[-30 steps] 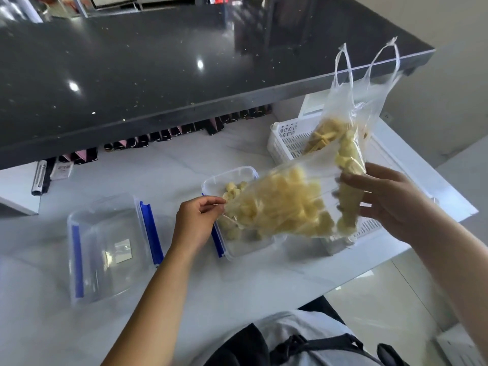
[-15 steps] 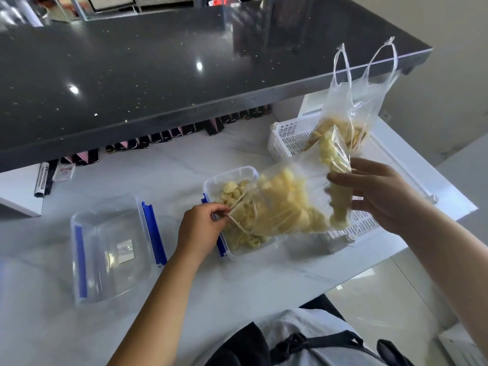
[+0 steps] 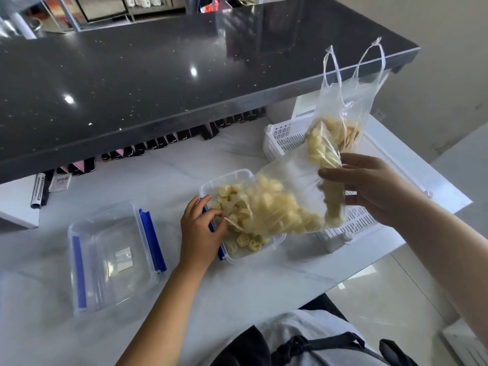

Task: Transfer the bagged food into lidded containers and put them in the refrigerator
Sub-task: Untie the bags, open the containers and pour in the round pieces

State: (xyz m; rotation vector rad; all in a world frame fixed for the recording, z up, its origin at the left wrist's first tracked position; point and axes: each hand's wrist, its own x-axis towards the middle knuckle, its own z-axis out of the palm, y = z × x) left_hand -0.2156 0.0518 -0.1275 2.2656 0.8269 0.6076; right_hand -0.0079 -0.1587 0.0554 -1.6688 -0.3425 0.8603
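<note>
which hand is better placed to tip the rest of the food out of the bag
Right, probably. The right hand grips the raised closed end of the bag, where some food sits, so lifting it tips that out. The left hand pinches the bag's mouth low over the container, guiding it.

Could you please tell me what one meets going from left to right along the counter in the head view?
Marker → blue-clipped lid → left hand → food container → right hand. The bag, held by both hands, spans several of these, so it is left out.
</note>
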